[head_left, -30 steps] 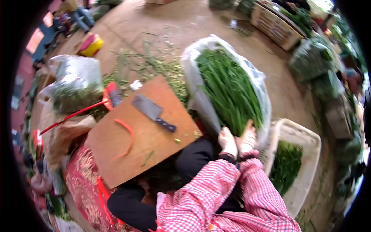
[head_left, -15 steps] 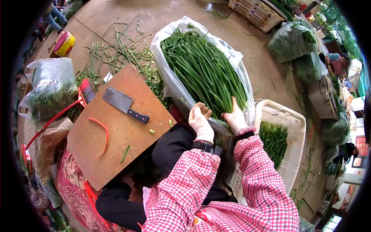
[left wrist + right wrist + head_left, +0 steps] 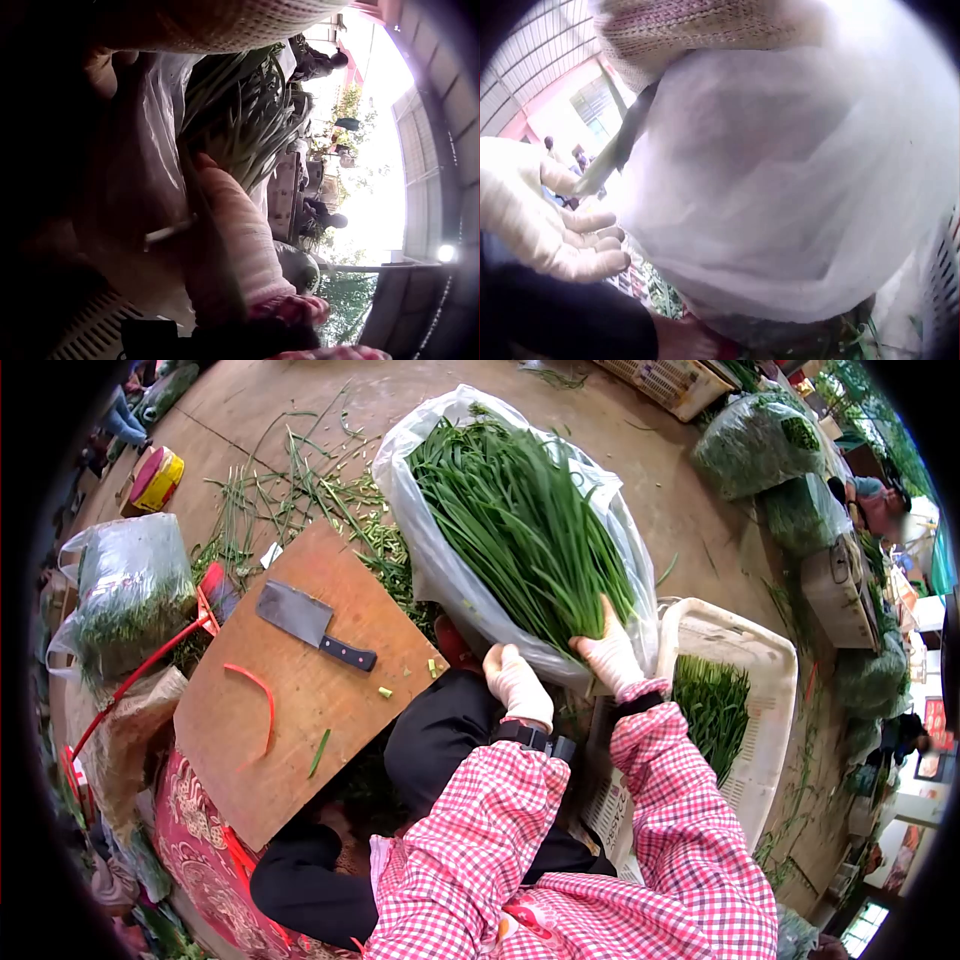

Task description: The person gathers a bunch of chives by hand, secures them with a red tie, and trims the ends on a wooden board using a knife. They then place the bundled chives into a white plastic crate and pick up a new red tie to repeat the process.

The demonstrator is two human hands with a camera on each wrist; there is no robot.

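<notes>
Long flat green leaves, like garlic chives (image 3: pixel 510 525), fill a white plastic bag (image 3: pixel 455 585) in the head view. My right hand (image 3: pixel 612 655), pale-gloved, grips the near end of the bunch, index finger lying along the leaves; its other fingers are hidden underneath. To its left, my left hand (image 3: pixel 518 685) stays near the bag's near edge. The right wrist view has that left hand (image 3: pixel 551 225) with thumb apart from loosely bent fingers. Close by the thumb, a pale-ended stalk (image 3: pixel 600 174) slants out from beside the bag. In the left wrist view the right hand (image 3: pixel 236 232) is at the leaf bases.
A cleaver (image 3: pixel 315 625) lies on the wooden board (image 3: pixel 300 750), beside a red strip (image 3: pixel 262 695) and cut stalk bits. A white crate (image 3: pixel 775 710) at right holds cut greens (image 3: pixel 708 705). Trimmings (image 3: pixel 300 490) litter the floor; a bagged bundle (image 3: pixel 135 590) stands left.
A second ago both hands were together at the bunch's near end. The left hand has since drawn away leftward, its fingers now less visible from above; the right has stayed on the leaves.
</notes>
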